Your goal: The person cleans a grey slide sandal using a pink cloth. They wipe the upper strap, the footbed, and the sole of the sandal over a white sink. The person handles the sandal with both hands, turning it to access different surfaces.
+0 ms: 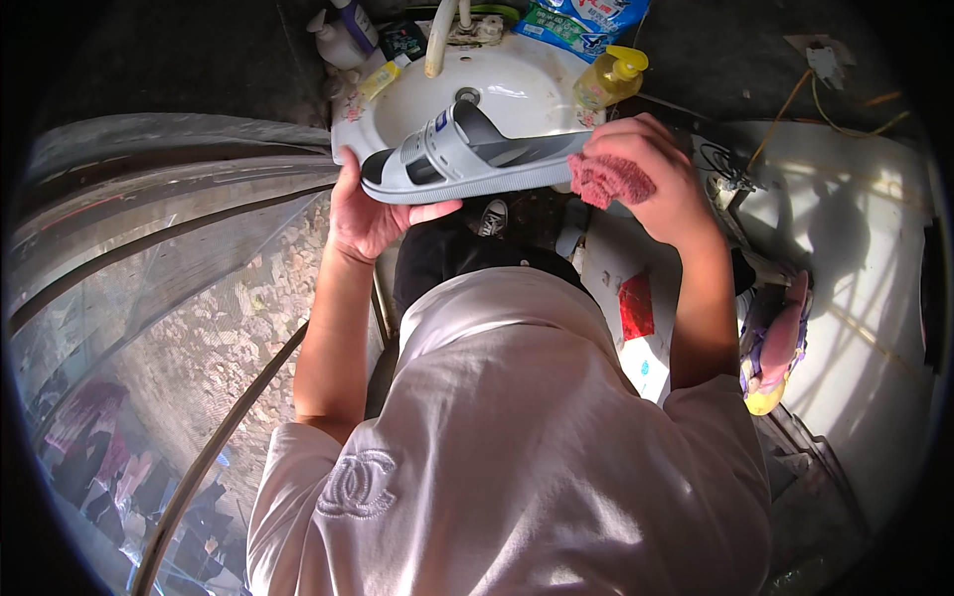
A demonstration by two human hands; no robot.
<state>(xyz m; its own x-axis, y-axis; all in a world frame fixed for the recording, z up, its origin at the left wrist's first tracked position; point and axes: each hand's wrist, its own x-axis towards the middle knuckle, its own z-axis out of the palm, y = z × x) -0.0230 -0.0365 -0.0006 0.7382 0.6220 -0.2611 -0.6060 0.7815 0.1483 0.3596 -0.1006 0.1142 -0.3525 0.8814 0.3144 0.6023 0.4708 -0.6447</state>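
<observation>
A grey slide sandal [469,160] is held lengthwise over the near rim of a white washbasin [522,74]. My left hand [365,216] supports its toe end from below, the thumb up beside the toe opening. At the heel, my right hand [648,164] grips a crumpled pinkish-red cloth [607,181] against the sandal's side; its fingers wrap over the heel, and their tips are partly hidden. Past the sandal, the basin's drain [467,95] shows below a whitish faucet spout [441,37].
A yellow pump bottle [611,77] stands on the basin's right rim, near a blue plastic packet [585,26]. At the left rim are a white pump bottle [337,41] and a yellow tube [381,78]. A framed window [216,298] runs along the left.
</observation>
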